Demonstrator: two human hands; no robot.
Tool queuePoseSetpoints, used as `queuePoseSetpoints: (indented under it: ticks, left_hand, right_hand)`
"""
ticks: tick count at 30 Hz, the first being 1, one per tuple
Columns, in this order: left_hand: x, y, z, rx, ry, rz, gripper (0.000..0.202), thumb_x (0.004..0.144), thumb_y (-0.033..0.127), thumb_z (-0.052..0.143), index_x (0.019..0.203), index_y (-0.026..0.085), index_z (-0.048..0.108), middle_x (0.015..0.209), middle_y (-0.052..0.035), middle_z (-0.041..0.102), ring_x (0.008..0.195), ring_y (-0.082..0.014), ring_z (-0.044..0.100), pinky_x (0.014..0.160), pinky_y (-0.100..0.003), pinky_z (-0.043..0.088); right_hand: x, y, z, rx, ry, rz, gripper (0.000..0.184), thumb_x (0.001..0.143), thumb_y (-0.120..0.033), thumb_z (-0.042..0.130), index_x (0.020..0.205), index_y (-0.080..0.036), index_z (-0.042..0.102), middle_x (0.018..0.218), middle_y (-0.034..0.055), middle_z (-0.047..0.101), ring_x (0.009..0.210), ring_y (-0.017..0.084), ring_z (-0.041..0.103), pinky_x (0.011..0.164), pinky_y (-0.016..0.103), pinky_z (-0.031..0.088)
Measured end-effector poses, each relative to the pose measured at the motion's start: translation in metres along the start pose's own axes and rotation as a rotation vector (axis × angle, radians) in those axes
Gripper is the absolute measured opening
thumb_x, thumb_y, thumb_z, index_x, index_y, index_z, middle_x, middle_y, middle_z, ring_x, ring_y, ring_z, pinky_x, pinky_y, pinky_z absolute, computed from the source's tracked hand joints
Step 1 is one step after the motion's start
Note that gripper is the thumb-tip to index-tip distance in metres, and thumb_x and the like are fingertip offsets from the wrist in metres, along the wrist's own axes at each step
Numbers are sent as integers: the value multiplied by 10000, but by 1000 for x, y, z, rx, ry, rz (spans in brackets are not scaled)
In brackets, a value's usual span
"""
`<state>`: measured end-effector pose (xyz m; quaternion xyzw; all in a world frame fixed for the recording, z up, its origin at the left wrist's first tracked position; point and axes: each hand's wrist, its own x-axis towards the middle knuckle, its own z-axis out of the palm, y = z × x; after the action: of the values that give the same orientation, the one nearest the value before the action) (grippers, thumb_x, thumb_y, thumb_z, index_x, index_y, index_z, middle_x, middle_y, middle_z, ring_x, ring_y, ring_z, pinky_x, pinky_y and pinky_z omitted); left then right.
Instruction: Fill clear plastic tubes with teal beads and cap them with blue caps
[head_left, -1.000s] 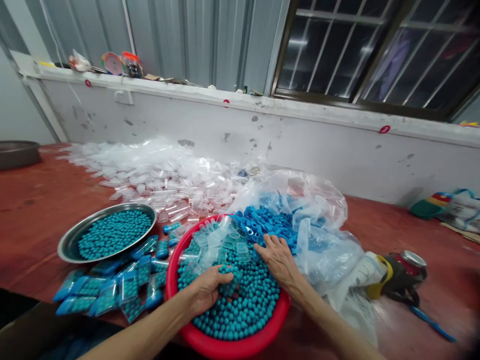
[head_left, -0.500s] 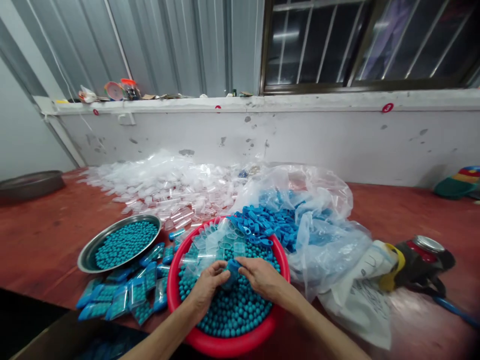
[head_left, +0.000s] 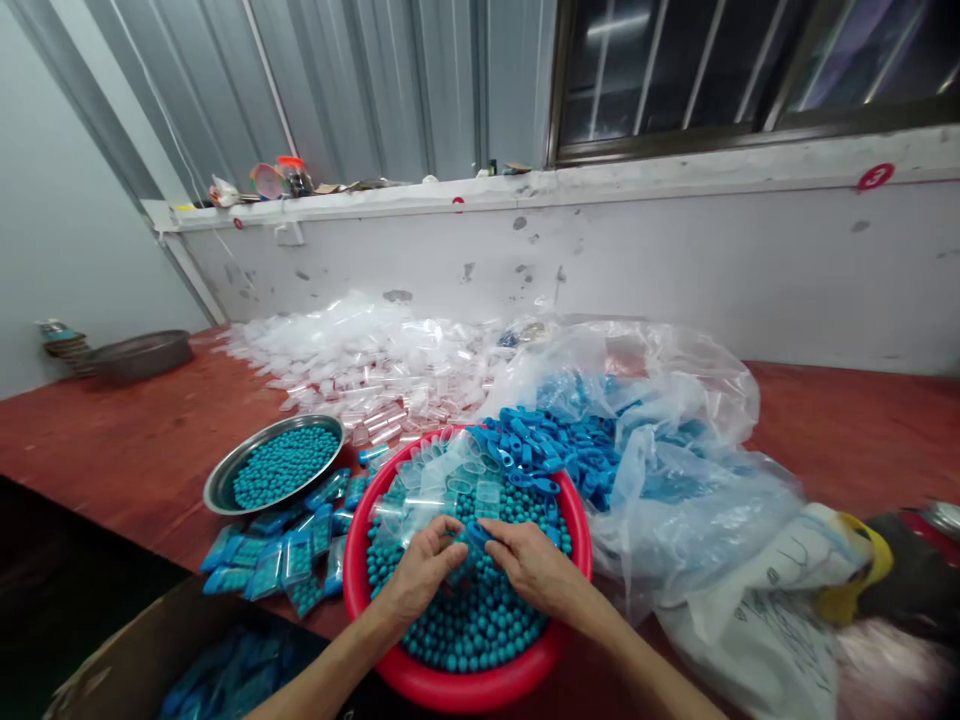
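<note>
both hands meet over the middle of the red basin (head_left: 450, 690), which sits at the near edge of the desk (head_left: 135, 450). the left hand (head_left: 421, 568) and the right hand (head_left: 534, 566) are pressed close together, fingertips pinching a small blue cap (head_left: 475, 533) against what looks like a clear tube, though the tube itself is mostly hidden by the fingers.

judging by how things lie, the work is partway along. a cluster of filled tubes (head_left: 285, 555), clear cases packed with teal balls and closed with blue ends, lies on the desk just left of the basin, and more of the same seem to sit in the cardboard box (head_left: 217, 670) at the near left. a great deal is left: the basin is heaped with loose teal balls (head_left: 480, 620), the steel tray (head_left: 225, 480) on the left holds more, a wide drift of empty clear tubes (head_left: 360, 360) covers the far desk, and the plastic bag (head_left: 675, 470) on the right spills many blue caps (head_left: 547, 445).

the piece in hand is small, blue at the end and clear along its body, held just above the balls.
</note>
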<state>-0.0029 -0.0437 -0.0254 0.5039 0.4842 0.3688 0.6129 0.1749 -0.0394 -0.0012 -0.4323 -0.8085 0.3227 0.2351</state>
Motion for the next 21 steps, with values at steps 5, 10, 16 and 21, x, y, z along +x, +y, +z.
queuePoseSetpoints:
  ticks: [5,10,16,21]
  left_hand:
    - [-4,-5,1,-32,-45,24,504,681,440,597,1066,168,419,644,49,538,370,-66,494,317,-161,345]
    - [-4,-6,1,-67,-112,11,578,689,354,600,1181,164,363,738,17,569,392,-55,489,321,-152,370]
    - [-2,-3,0,-143,-182,19,598,676,378,598,1173,137,368,692,12,576,391,-62,485,313,-147,376]
    - [-3,-2,-2,-211,-187,25,592,668,369,593,1162,123,381,708,4,582,370,-50,472,292,-133,349]
  right_hand:
    - [0,-3,12,151,68,-13,279,853,-208,347,864,-178,624,736,14,634,655,142,555,627,221,389]
    - [3,1,20,418,62,105,292,847,-247,357,760,-169,624,569,-29,513,461,88,424,466,187,349]
    - [4,0,30,593,149,236,306,837,-329,381,940,-166,619,580,-32,481,384,68,350,347,174,312]
    - [4,-13,35,497,240,221,314,846,-366,400,877,-158,633,570,-31,460,403,61,344,354,165,282]
